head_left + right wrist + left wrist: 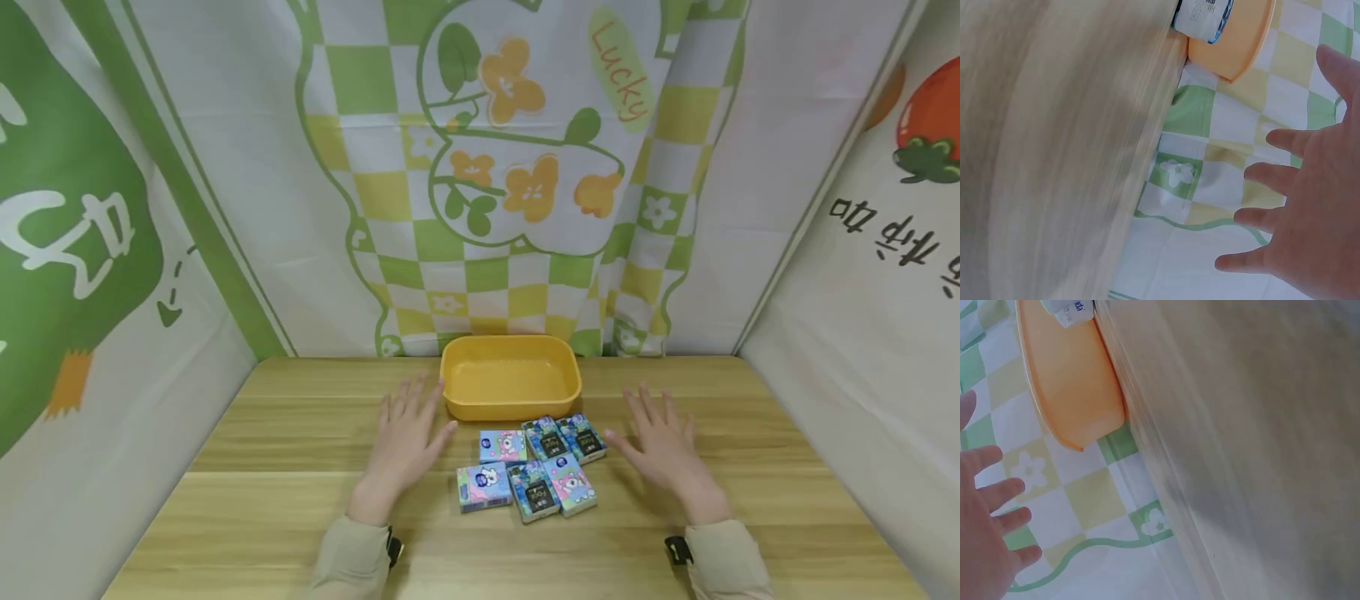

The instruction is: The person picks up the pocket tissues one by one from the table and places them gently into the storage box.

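Several small tissue packs lie in a loose cluster at the middle of the table. Some are pink and light blue with a cartoon bear, such as the pack (484, 487) at the left; others are dark blue with a black label, such as the pack (533, 492) at the front. Behind them stands a yellow plastic basin (510, 412), its bare floor visible. To the left of the packs is my left hand (405, 442), fingers spread, holding nothing. My right hand (663, 450) is right of them, its fingers also spread and straight, apart from the packs.
The wooden table (285, 467) ends at a checkered green, yellow and white cloth (420, 267) hanging behind the basin. Printed fabric walls rise at the left and right sides.
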Demonstrator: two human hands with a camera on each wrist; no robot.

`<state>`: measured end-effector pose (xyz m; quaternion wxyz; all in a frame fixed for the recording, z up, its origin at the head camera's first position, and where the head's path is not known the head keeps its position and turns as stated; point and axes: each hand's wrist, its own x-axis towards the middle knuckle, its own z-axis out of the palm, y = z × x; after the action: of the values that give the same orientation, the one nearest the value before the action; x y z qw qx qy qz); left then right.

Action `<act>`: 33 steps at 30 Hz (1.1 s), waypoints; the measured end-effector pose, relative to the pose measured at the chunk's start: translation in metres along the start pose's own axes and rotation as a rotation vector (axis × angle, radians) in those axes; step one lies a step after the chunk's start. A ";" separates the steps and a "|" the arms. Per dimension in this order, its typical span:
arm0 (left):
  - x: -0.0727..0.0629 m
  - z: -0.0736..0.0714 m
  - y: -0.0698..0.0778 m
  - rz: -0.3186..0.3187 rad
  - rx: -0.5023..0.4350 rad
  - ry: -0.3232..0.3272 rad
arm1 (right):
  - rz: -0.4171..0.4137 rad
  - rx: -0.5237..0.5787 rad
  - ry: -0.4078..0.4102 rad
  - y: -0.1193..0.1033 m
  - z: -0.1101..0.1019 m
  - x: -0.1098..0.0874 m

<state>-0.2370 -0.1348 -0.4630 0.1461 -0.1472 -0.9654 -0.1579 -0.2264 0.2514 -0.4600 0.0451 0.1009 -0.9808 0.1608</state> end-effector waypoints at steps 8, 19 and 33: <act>0.010 0.001 -0.001 0.067 0.007 0.070 | -0.033 0.022 -0.020 -0.007 0.003 0.003; 0.020 0.005 0.006 0.104 0.022 0.092 | -0.058 0.032 -0.037 -0.020 0.012 0.010; 0.028 0.009 0.003 0.135 0.056 0.105 | -0.146 -0.022 -0.054 -0.021 0.017 0.019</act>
<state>-0.2637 -0.1226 -0.4615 0.2111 -0.1995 -0.9482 -0.1283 -0.2420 0.2230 -0.4673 0.0313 0.1759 -0.9734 0.1436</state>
